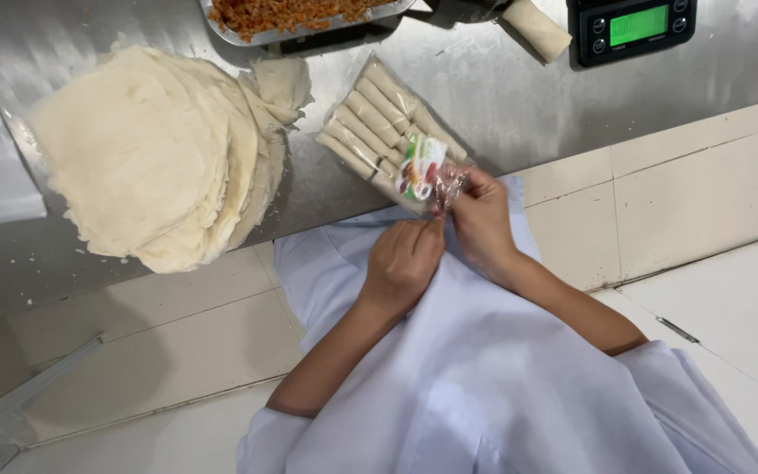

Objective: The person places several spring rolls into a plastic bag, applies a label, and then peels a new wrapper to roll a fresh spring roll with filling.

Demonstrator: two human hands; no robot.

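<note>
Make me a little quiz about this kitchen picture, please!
1. True or false: the bag of rolls lies on the floor.
2. Which hand pinches the bag's twisted end: A) left hand, B) right hand, C) neither?
3. What lies stacked to the left of the bag on the table?

Key:
1. False; it lies on the steel table.
2. B; the right hand grips the end, and the left hand sits just below it.
3. A pile of wrappers, thin, round and pale.

Steel table (502, 96): wrapper stack (146, 154), roll pack (388, 132), scale (632, 28), filling tray (300, 19).
</note>
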